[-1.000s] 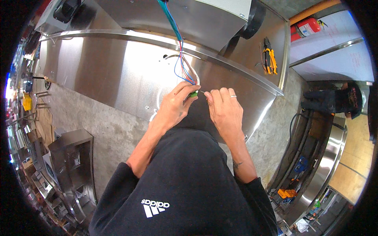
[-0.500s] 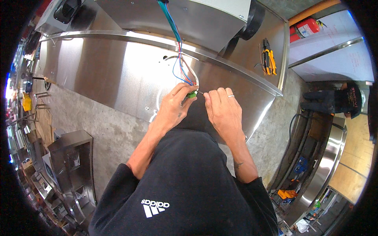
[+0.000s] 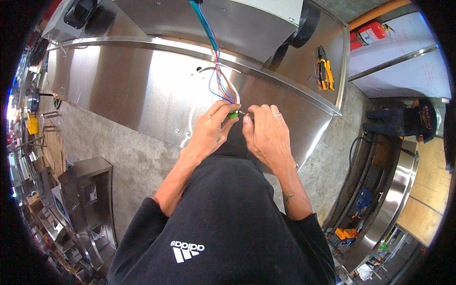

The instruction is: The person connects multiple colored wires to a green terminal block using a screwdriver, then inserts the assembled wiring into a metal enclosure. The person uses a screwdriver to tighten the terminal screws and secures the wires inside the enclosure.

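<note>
Just above the centre of the frame, the left hand (image 3: pixel 209 130) pinched a small green connector block (image 3: pixel 232 115) between thumb and fingertips, holding it in front of the slanted stainless steel panel (image 3: pixel 137 90). The right hand (image 3: pixel 266 130), a ring on one finger, was closed with its thumb and forefinger pressed together on something thin; it looked like a slim tool or a wire end (image 3: pixel 243 113), too small to tell which. That thin piece lay roughly level across the frame, its tip pointing left into the right-hand side of the block.

The two hands were almost touching, with the block between them: it sat at the left hand's fingertips and just to the left of the right hand's fingertips. The left hand was therefore the holder, and the right hand the one nearer to the block's open side.

A bundle of coloured wires (image 3: pixel 219 80), blue, red and white, dropped from the upper centre of the frame, looped, and ran down into the top of the block. So the wires entered from above while the thin piece met the block from the right.

Yellow-handled pliers (image 3: pixel 325 73) lay well apart on the steel surface at upper right. Another person (image 3: pixel 403 121) in dark clothing was at the right edge, away from the work.
</note>
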